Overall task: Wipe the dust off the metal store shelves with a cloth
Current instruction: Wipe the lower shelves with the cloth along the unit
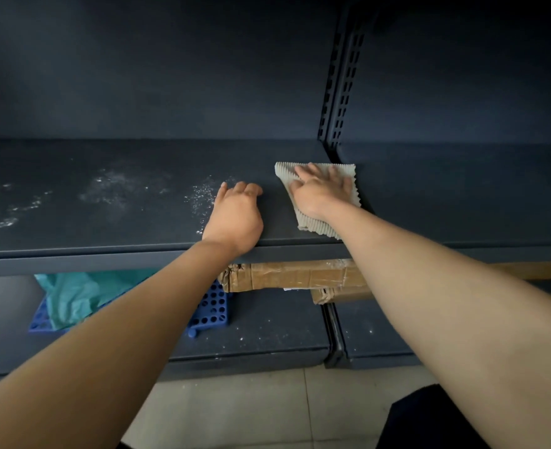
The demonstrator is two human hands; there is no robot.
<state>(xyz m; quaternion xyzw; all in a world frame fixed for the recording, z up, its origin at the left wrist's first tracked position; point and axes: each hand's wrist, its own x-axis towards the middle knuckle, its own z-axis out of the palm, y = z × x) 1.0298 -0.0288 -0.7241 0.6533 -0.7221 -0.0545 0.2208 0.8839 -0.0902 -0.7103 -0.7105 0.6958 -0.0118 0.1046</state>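
Right hand (321, 189), open flat, presses the ribbed cloth (319, 202) onto the metal shelf (138, 222) at frame center to wipe; left hand (235, 215), loosely curled and empty, braces beside white dust (202, 197).

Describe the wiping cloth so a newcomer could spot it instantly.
Start at the dark metal shelf at chest level and follow it right to the slotted upright post. At the post's foot, the cloth lies flat under the right hand. It is the only pale, ribbed, zigzag-edged square there; the left hand beside it is bare.
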